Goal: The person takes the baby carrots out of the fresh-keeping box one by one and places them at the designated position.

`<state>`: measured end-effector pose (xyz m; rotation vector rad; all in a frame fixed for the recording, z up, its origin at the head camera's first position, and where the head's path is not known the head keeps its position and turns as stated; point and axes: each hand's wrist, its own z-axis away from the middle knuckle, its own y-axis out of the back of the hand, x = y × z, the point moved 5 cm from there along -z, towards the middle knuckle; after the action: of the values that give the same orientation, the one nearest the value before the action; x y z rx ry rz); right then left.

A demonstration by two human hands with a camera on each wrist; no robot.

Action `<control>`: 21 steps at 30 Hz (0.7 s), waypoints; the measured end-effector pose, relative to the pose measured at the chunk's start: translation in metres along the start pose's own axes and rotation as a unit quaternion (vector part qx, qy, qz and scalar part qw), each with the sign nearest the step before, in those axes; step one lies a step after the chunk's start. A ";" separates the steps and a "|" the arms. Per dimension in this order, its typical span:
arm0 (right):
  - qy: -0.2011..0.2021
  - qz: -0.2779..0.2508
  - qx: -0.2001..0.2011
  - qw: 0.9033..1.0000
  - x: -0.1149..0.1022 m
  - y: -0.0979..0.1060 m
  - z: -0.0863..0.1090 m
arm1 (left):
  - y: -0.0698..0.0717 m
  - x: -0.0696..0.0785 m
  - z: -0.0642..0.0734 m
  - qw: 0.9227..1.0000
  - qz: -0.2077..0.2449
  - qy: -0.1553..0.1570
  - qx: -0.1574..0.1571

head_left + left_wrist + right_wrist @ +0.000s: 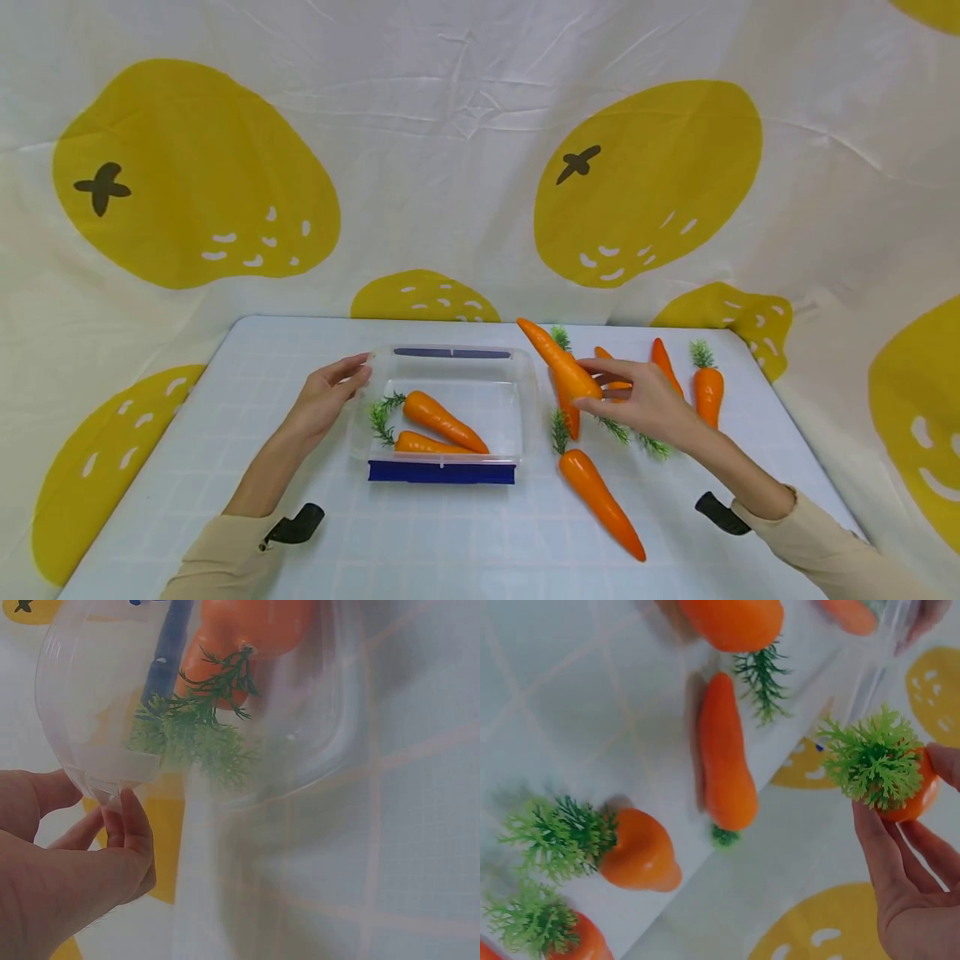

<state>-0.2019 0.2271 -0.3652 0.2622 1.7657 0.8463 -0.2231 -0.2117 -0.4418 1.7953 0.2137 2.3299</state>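
A clear plastic container (480, 398) with blue latch flaps stands open on the table. Inside it lie two orange carrots (444, 421) with green tops, which look like toys. My left hand (324, 398) pinches the container's rim at the left far corner; thumb and fingertips meet on its edge in the left wrist view. To the right of the container, my right hand (652, 404) grips another carrot (557, 358) by its thick end, raised above the table with its tip pointing up and left. Its leafy top (877, 761) shows in the right wrist view.
Several carrots lie on the right side of the table: one in front (600, 504), one below the held carrot (567, 421), others behind the right hand and one at far right (708, 393). A curtain with yellow fruit prints (465, 208) hangs behind the table.
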 end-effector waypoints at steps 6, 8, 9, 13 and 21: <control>-0.022 -0.031 0.018 0.999 0.015 0.002 0.017 | 0.001 -0.001 0.000 1.000 -0.009 -0.013 0.004; -0.032 -0.027 0.021 0.999 0.020 0.003 0.023 | 0.000 -0.001 -0.001 1.000 -0.010 -0.015 0.006; -0.037 -0.024 0.022 0.999 0.022 0.003 0.027 | 0.000 -0.001 -0.001 1.000 -0.010 -0.016 0.007; -0.052 -0.011 0.031 0.998 0.031 0.001 0.040 | 0.001 -0.003 -0.002 1.000 -0.010 -0.009 0.005; -0.057 -0.039 0.053 0.996 0.041 -0.003 0.066 | 0.001 -0.003 -0.002 1.000 -0.011 -0.005 0.005</control>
<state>-0.1566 0.2756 -0.4065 0.3046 1.7052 0.6695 -0.2248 -0.2134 -0.4447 1.7982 0.2434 2.3086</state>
